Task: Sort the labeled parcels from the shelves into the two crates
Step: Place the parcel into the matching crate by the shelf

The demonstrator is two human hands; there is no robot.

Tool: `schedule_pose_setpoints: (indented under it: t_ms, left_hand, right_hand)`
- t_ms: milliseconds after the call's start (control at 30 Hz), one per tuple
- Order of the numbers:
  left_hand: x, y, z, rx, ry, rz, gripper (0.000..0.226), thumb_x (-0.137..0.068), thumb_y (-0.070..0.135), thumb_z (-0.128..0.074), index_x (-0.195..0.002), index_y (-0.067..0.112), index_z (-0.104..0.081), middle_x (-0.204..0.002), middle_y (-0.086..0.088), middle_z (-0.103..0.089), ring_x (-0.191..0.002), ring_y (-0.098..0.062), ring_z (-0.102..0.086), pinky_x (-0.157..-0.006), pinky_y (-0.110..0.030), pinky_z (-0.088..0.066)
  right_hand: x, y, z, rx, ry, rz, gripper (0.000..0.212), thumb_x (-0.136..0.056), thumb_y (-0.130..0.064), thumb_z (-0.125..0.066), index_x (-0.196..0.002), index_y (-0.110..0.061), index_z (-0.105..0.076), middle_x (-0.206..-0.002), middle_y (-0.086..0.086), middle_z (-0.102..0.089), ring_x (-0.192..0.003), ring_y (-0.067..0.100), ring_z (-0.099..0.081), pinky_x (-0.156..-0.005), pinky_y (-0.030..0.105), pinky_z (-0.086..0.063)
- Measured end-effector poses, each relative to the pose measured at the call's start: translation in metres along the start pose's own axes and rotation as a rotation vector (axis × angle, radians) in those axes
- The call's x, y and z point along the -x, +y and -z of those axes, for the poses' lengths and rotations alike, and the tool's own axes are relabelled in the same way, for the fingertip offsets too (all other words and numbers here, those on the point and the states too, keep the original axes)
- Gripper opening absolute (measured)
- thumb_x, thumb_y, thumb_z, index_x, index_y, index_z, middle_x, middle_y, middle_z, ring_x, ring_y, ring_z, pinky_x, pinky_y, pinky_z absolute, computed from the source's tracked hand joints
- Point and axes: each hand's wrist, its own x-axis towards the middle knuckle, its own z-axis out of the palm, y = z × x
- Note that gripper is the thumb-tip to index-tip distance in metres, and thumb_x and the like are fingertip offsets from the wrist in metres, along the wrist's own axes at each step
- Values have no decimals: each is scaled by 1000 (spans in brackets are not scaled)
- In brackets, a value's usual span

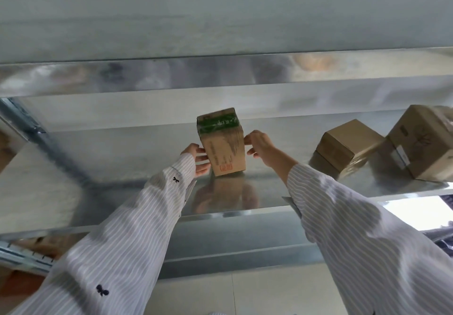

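Observation:
A tall brown cardboard parcel [223,143] with a green tape band near its top and a red stamp near its bottom stands on the shiny metal shelf [122,162]. My left hand [198,159] presses its fingers against the parcel's left side. On the parcel's right edge, my right hand [259,144] pinches with thumb and fingers. Both arms wear striped white sleeves. The parcel's base touches the shelf.
Two more brown parcels sit on the same shelf to the right: a small one [345,144] and a larger one [421,140] with a white label. A higher shelf [220,74] runs overhead. Another box [5,148] shows at the far left edge. No crates are visible.

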Motion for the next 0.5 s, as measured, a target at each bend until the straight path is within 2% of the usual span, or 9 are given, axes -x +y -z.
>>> schedule_pose_setpoints:
  t_ms: [100,167,267,333,400,500]
  left_hand:
    - [-2,-11,-2,-58,30,5,34,-100,26,-36,-80,6,-53,-102,-12,-58,-88,-24,-56,-88,-35,-41]
    - [1,-13,-6,-57,43,-6,29,-100,26,-38,-88,4,-53,-97,-13,-59,-75,-23,-56,-84,-34,-45]
    - [7,-9,-10,-78,59,-46,21,-100,24,-37,-103,8,-49,-89,-14,-57,-74,-25,-56,-82,-37,-47]
    - [10,-6,-10,-99,42,-63,18,-99,23,-39,-102,9,-50,-96,-13,-58,-87,-26,-56,-86,-37,-46]
    - [10,-4,-9,-105,35,-80,15,-99,19,-41,-97,10,-53,-103,-11,-57,-95,-26,-54,-90,-37,-42]
    - [10,-2,-9,-49,44,-89,21,-97,18,-43,-80,12,-53,-102,-11,-58,-95,-25,-54,-92,-37,-41]
  right_hand:
    - [7,7,1,-31,-39,-14,28,-102,-19,-25,-116,-7,-46,-106,16,-59,-64,16,-51,-57,27,-38]
    - [13,9,1,-49,-84,-23,46,-104,-32,-14,-131,-9,-44,-99,16,-57,-68,17,-50,-59,28,-38]
    - [18,7,3,-99,-121,-45,65,-103,-44,-4,-129,-7,-51,-83,12,-57,-70,19,-52,-61,28,-43]
    - [20,7,7,-143,-138,-31,67,-103,-45,-3,-128,-6,-52,-85,11,-58,-75,21,-55,-71,31,-47]
    - [20,7,12,-161,-144,-2,64,-103,-42,-4,-127,-6,-51,-98,11,-59,-87,26,-56,-83,35,-46]
    - [15,9,17,-243,-132,28,55,-105,-39,-8,-114,-7,-51,-104,12,-58,-96,26,-55,-86,36,-44]
